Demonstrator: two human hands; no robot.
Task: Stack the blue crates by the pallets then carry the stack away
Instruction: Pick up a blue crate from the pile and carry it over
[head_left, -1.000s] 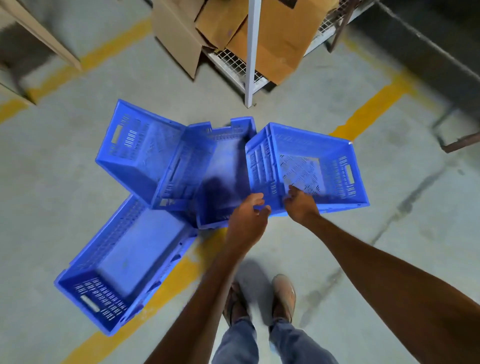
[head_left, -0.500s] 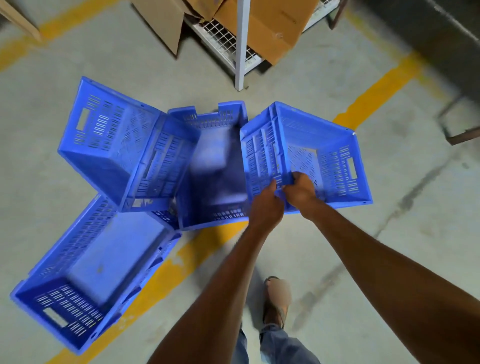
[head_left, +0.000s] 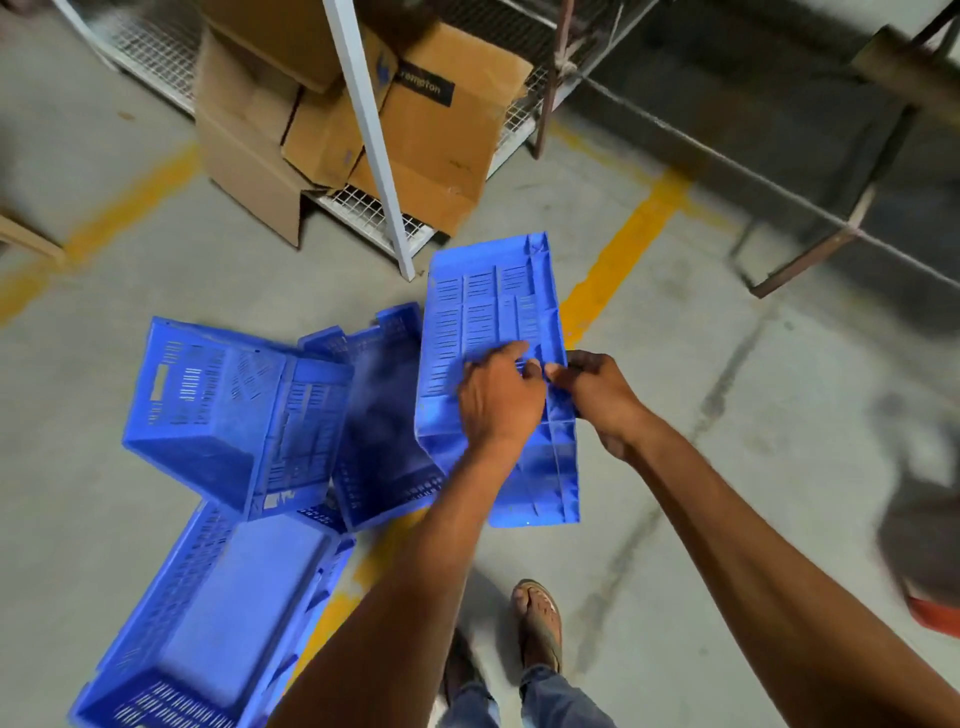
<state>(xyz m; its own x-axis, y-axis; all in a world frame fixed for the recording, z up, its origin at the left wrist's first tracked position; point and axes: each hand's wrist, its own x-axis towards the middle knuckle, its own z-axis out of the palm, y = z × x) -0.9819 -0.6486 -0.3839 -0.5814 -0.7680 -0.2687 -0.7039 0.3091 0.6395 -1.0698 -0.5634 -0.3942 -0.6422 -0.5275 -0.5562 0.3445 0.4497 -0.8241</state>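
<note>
Overhead, both hands grip one blue crate (head_left: 493, 322) tipped on its side: left hand (head_left: 498, 402) and right hand (head_left: 602, 397) clamp its rim, above three other crates (head_left: 228, 415) on the concrete floor (head_left: 727, 415).

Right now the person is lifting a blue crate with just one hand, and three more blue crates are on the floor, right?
Not quite: both hands, left and right, grip the lifted crate, as the head view shows. Three more crates are indeed on the floor.
</note>
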